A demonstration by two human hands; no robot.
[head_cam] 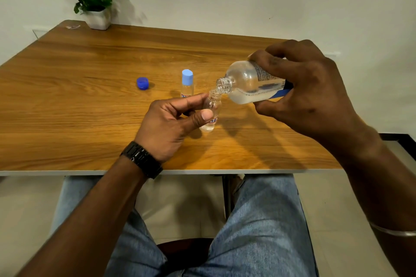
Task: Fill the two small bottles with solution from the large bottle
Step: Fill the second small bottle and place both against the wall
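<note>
My right hand (308,87) grips the large clear bottle (245,83), tipped almost flat with its open neck pointing left. Clear solution lies along its lower side. The neck meets the mouth of an uncapped small bottle (212,108), which my left hand (171,123) holds tilted just above the table, thumb across its label. A little liquid sits in its base. Behind it stands the second small bottle (187,83), upright with a light blue cap on. A dark blue cap (142,83) lies on the table to the left.
The wooden table (78,96) has its near edge just above my knees. A potted plant (94,4) in a white pot stands at the far left corner against the wall. A black watch is on my left wrist.
</note>
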